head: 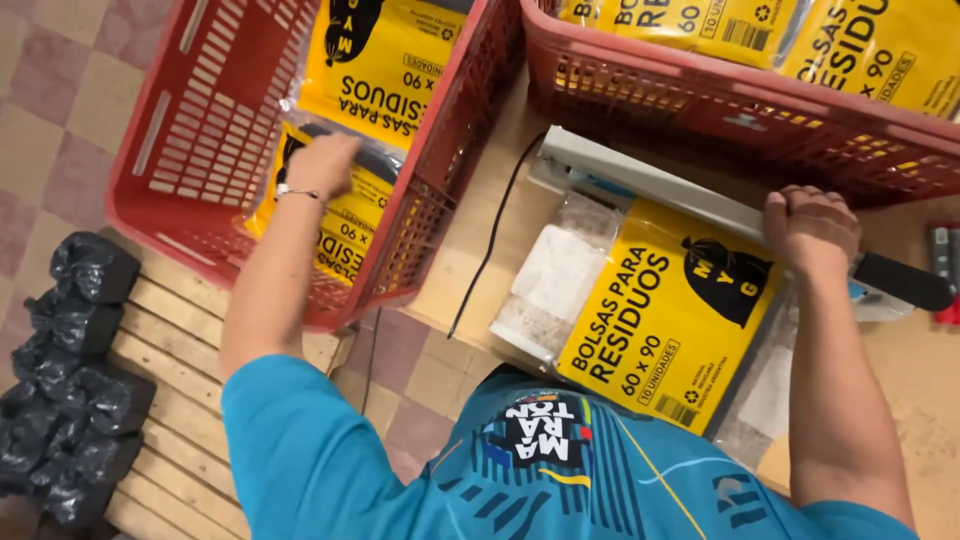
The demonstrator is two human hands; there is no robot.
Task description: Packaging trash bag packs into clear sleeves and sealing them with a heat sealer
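Workbench [470,250] over checkered floor [60,90]; right hand [812,228] fingers clamped on sealer bar [650,185]; left hand's [322,165] unclear.

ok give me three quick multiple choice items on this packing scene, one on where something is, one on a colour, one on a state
1. Where does the left hand rest?
A. on a yellow packet inside the red crate beside the table
B. on the heat sealer's arm
C. on the black bundles

2. What colour are the bundles stacked on the wooden pallet?
A. yellow
B. red
C. black

3. How does the heat sealer's arm stand?
A. raised high
B. down across the top of the packet on the table, under the right hand
C. lying on the floor

Answers: 1 A, the hand lies on a packet within the crate walls. 2 C, they are dark wrapped lumps. 3 B, the arm lies across the packet's clear edge with the fist on it.
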